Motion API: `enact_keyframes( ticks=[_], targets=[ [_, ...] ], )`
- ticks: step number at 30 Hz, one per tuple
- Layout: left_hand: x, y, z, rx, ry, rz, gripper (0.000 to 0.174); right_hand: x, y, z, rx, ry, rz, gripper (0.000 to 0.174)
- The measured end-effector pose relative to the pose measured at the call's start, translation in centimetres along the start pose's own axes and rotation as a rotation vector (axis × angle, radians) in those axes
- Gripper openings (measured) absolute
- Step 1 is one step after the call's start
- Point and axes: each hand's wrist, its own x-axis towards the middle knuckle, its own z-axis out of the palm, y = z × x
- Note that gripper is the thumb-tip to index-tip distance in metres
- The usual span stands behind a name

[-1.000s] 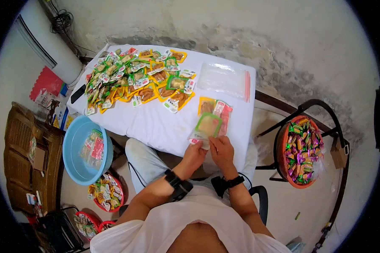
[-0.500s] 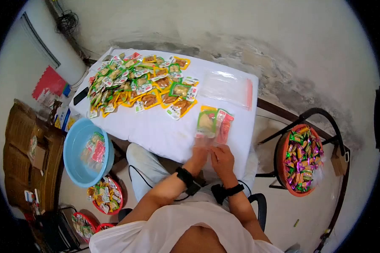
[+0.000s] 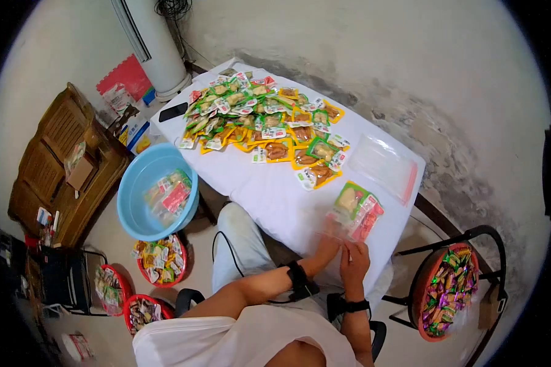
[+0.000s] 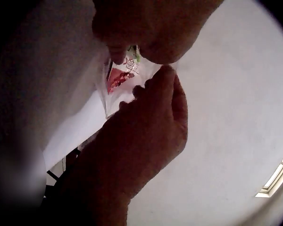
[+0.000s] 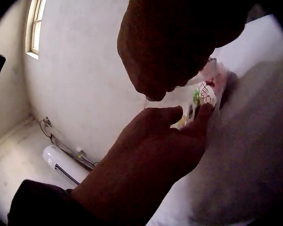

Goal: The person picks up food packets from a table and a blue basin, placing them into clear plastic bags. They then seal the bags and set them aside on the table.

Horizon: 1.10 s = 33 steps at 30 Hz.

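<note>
Currently, with the table (image 3: 257,199) as datum, the heap of packets (image 3: 245,119) covers its left portion. Next rightward, at its near edge, my left hand (image 3: 326,248), blurred in the head view, grips one side of the clear bag (image 3: 357,211) with curled fingers. The bag lies on the table's near right portion and shows a green packet (image 3: 350,199) left of a red packet (image 3: 367,221). Hazards, as I judge them: uneven pull on the two sides may tear or skew the film; a loose pinch may let it slip; lifting the far end may spill the contents. Orientation: the far end points away from me; the long axis slants roughly parallel to the table's right edge. Rightmost, my right hand (image 3: 355,262) pinches the bag's near end.
</note>
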Motion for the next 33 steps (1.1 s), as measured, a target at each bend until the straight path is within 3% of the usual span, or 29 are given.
enact_keyframes(
  ticks=[2,4,5,7,8,10,11,12,13,14,17,19,20,22,23,26,27,31,33],
  targets=[
    [-0.5,-0.4,-0.9,0.079,-0.089,-0.065,0.023,0.2,0.0,0.0,0.023,0.021,-0.024,0.014],
    [-2.6,-2.3,-2.5,-0.429,-0.356,0.115,0.032,0.1,0.3,-0.1,-0.004,-0.008,-0.023,0.014],
    [-3.2,-1.5,-4.5,-0.429,-0.355,0.113,0.032,0.0,0.5,-0.1,-0.003,-0.009,-0.022,0.014],
    [-3.7,1.4,-10.2,-0.754,-0.685,-0.365,0.034,-0.2,0.9,0.0,-0.003,-0.025,0.039,0.016],
    [-3.3,1.1,-12.4,-0.730,-0.692,-0.319,0.026,-0.3,1.0,0.1,-0.002,-0.024,0.040,0.016],
    [0.1,-0.7,-16.9,-0.651,-0.565,-0.230,0.027,-0.4,1.1,0.2,0.020,0.018,0.011,0.015],
    [1.9,-1.2,-18.3,-0.635,-0.273,-0.222,0.023,-0.4,1.1,0.2,0.019,0.018,0.015,0.015],
    [4.6,-1.0,-20.7,-0.193,-0.114,-0.128,0.023,-0.5,1.0,0.2,0.024,0.018,0.023,0.016],
    [6.9,-2.0,-21.0,-0.203,0.257,-0.015,0.023,-0.5,0.9,0.3,0.029,0.017,0.030,0.016],
    [9.7,-1.6,-23.3,0.179,0.347,-0.018,0.026,-0.6,0.9,0.3,0.026,0.019,0.031,0.016],
    [16.6,-4.8,-25.4,-0.064,0.263,0.157,0.037,-0.5,1.2,0.2,0.011,-0.002,0.031,0.017],
    [19.1,-5.2,-25.1,0.618,0.576,0.142,0.055,-0.4,1.0,0.3,-0.002,0.016,0.017,0.018],
    [20.1,-5.6,-25.0,0.609,0.570,0.155,0.055,-0.5,0.9,0.3,-0.014,0.027,0.020,0.018],
    [21.4,-4.9,-24.9,0.728,0.431,-0.075,0.067,-0.4,0.6,0.3,-0.009,0.012,-0.002,0.016],
    [22.3,-5.6,-24.7,0.781,0.405,-0.104,0.075,-0.4,0.1,0.2,0.033,0.025,0.037,0.016],
    [23.5,-6.2,-24.8,0.735,0.370,-0.166,0.076,-0.5,0.7,0.4,-0.009,0.014,-0.005,0.017],
    [23.9,-6.8,-25.0,0.838,0.363,-0.151,0.064,-0.6,0.9,0.4,-0.016,0.027,-0.020,0.016],
    [24.1,-6.7,-26.1,0.901,0.340,-0.093,0.048,-0.3,0.6,-0.1,-0.011,0.015,0.020,0.016],
    [23.0,-5.5,-26.9,0.672,0.467,-0.070,0.037,-0.1,0.3,-0.3,-0.009,0.026,-0.010,0.016]
  ],
)
